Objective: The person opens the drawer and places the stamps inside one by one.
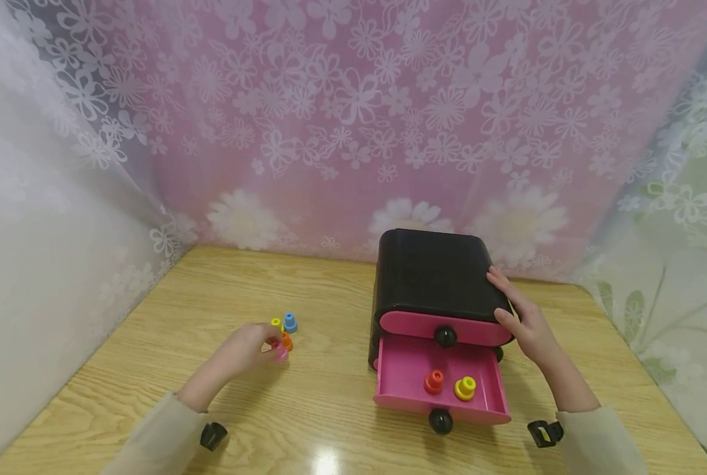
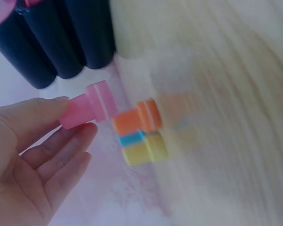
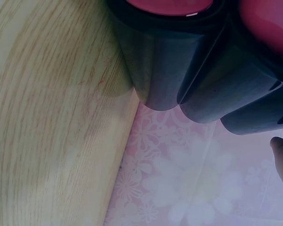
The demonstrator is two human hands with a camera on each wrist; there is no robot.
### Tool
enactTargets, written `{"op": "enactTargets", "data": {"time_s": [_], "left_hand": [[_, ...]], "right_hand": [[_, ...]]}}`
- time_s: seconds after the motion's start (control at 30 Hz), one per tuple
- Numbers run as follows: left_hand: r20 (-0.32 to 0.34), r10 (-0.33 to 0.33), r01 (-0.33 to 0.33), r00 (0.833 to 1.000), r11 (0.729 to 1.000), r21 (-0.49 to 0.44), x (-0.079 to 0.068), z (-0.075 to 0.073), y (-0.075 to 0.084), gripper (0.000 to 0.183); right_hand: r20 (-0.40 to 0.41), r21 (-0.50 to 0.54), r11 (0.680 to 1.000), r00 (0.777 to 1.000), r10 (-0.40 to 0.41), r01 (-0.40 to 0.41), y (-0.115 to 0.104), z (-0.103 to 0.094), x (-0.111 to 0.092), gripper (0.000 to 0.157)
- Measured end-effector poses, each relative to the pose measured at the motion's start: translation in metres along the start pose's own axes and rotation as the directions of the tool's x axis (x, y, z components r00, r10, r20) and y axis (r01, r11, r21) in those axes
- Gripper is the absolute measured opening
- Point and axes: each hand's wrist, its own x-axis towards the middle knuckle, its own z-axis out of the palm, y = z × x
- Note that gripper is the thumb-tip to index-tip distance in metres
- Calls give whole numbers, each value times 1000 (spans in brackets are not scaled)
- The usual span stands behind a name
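Note:
My left hand (image 1: 240, 351) pinches a small pink stepped peg (image 2: 93, 105) between thumb and fingertips, its wide base turned toward the tabletop. Close beside it stand an orange peg (image 2: 137, 117), a yellow peg (image 2: 145, 149) and a blue peg (image 1: 290, 322). To the right is a black cabinet (image 1: 436, 270) with pink drawers. My right hand (image 1: 528, 326) rests on its top right edge, fingers extended. Below the cabinet's top drawer, a pink drawer (image 1: 397, 369) is pulled out, holding a red peg (image 1: 434, 382) and another yellow peg (image 1: 465, 388).
Round black knobs (image 1: 445, 336) stick out from the drawer fronts. The cabinet stands on a wood-grain table (image 1: 329, 290), with a pink floral curtain (image 1: 341, 132) behind it and pale curtains at both sides.

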Motion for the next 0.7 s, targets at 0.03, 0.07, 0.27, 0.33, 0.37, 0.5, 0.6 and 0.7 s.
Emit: {"op": "enactTargets", "data": {"time_s": [0.03,0.07,0.27,0.33,0.37,0.5,0.6,0.7], "left_hand": [[-13,13,-13,1000,1000,0,0,0,4,12],[-26,36,-36,999,999,-4,1,0,8,12],[-99,141,-148,985,987,-63,8,-2,35,14],[-128,181,-191,975,979,-74,10,-1,45,14],[-145,209,-221,967,973,-72,11,-1,50,14],[-222,337,-358,915,932,-61,13,0,70,13],[-271,393,-429,879,899,-87,15,1,84,14],[-311,411,-469,857,872,-141,16,2,96,14]], "right_hand": [[1,1,1000,1000,2,-2,0,0,0,50],[2,4,1000,1000,3,-3,0,0,0,50],[7,14,1000,1000,5,-5,-1,0,0,50],[8,21,1000,1000,4,-4,-1,1,-1,50],[9,24,1000,1000,3,-4,-1,1,-1,50],[10,36,999,1000,8,-8,-1,1,-1,49],[6,35,999,1000,12,-12,-2,1,-1,48],[6,29,1000,1000,11,-11,-2,1,-1,48]]}}
